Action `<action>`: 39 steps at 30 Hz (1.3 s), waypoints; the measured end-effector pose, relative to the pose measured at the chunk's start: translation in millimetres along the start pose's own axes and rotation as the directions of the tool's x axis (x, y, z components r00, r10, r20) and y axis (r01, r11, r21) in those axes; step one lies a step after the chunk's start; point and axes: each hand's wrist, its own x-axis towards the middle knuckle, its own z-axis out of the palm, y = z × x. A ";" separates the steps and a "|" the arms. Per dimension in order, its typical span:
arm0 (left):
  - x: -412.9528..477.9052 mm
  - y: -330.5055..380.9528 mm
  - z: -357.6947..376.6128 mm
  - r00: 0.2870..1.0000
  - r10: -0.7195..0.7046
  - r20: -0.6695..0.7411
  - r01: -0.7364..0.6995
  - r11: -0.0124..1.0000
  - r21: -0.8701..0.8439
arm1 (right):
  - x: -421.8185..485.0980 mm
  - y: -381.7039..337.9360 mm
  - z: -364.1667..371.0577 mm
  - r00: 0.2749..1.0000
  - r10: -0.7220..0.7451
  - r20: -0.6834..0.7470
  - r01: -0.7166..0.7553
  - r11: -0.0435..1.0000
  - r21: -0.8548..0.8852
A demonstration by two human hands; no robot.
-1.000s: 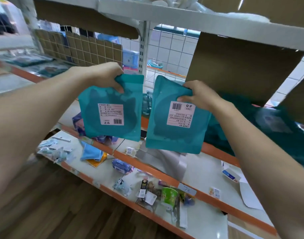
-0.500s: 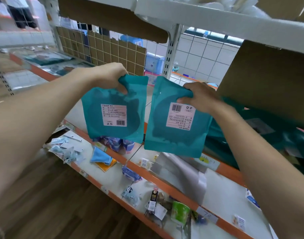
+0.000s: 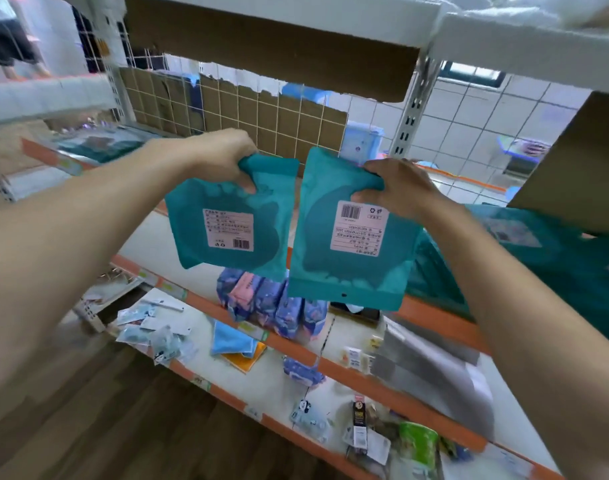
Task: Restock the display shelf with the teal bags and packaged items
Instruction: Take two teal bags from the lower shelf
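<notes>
The step in hand is carrying two bags to the display shelf; neither has been set down yet.

The left hand [image 3: 220, 157] grips the top edge of the left teal bag [image 3: 227, 233], fingers [image 3: 246, 183] curled over the crumpled corner and clamped on it. This bag hangs in the air in front of the middle shelf [image 3: 201, 282], its white label upright and facing the camera. Just beside it, with a narrow gap between them, hangs the right teal bag [image 3: 348, 258]. Its label reads upside down, and a small hole sits near its lower edge, so it seems to be held inverted. The right hand [image 3: 400, 188] pinches its upper right corner, fingers folded round the edge and closed on it.

Below the two bags, purple patterned packs [image 3: 272, 306] stand at the front of the middle shelf. Further right on that shelf lies a pile of teal bags [image 3: 538, 258], partly under a cardboard panel [image 3: 573, 161]. The lower shelf [image 3: 282, 372] carries loose small packets [image 3: 157, 337] and a green cup [image 3: 417, 441].

Next, as I judge it, both bags need a spot on the middle shelf, likely with the teal pile at the right. The right one probably wants turning first so its label matches the other. Each should be released only once it rests on the shelf.
</notes>
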 end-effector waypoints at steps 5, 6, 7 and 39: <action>4.4 -61.0 -6.7 0.999 -0.026 0.024 0.026 0.999 -0.018 | 49.9 -31.9 22.5 0.997 -0.076 0.008 0.076 0.997 0.017; 6.3 -72.9 -7.2 0.999 -0.037 0.032 0.037 0.999 -0.017 | 61.1 -36.6 28.3 0.996 -0.093 0.004 0.092 0.995 0.023; 8.4 -85.4 -7.9 0.998 -0.053 0.036 0.053 0.998 -0.026 | 72.4 -41.6 34.0 0.995 -0.100 0.001 0.100 0.994 0.035; 51.5 -429.7 -101.6 0.980 -0.073 0.187 0.088 0.994 -0.070 | 362.5 -259.9 141.3 0.987 -0.107 0.119 0.078 0.971 0.225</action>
